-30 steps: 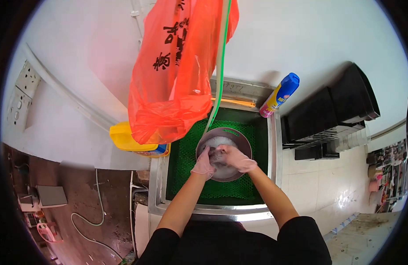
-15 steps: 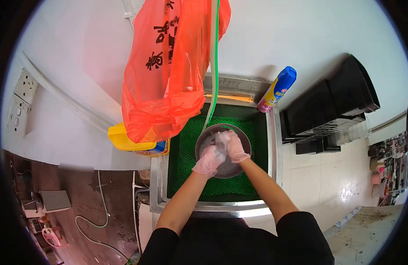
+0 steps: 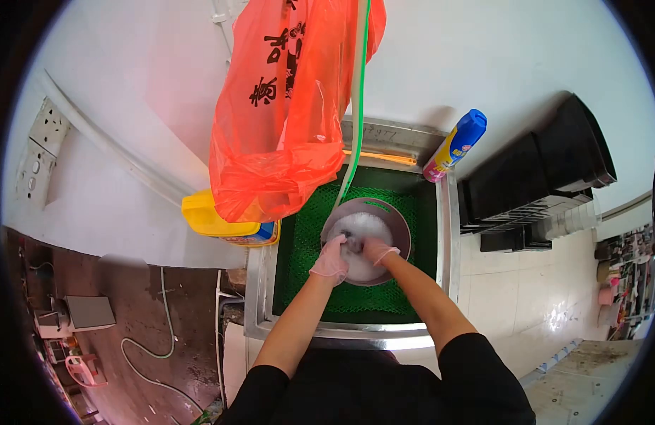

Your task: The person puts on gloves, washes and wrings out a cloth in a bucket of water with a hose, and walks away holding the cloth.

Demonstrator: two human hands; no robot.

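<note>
Over the sink (image 3: pixel 451 234), you have both hands down inside the round basin (image 3: pixel 400 221), which sits on the green mesh mat (image 3: pixel 299 265) amid white suds (image 3: pixel 372 225). Judging by this alone, the step in hand is working a small dark item (image 3: pixel 353 244) through the soapy water; it lies at the middle of the basin, between your hands, partly covered by foam, so you cannot make out what it is. The next move seems to call for keeping it low within the wall and gripping gently, since suds and thin gloves would likely make it slippery. Your left hand (image 3: pixel 331 259) comes in from the near left, wrist over the rim, its fingertips angled inward at the item; whether they close on it, you cannot tell. Your right hand (image 3: pixel 378 251) reaches in from the near right, blurred, fingers lost in the froth, so its grip cannot be told either. Both forearms slant forward and inward, converging on the suds, elbows spread apart. Beyond the far rim, the green-striped hose (image 3: pixel 358 106) hangs down beside the red bag (image 3: pixel 285 134).
</note>
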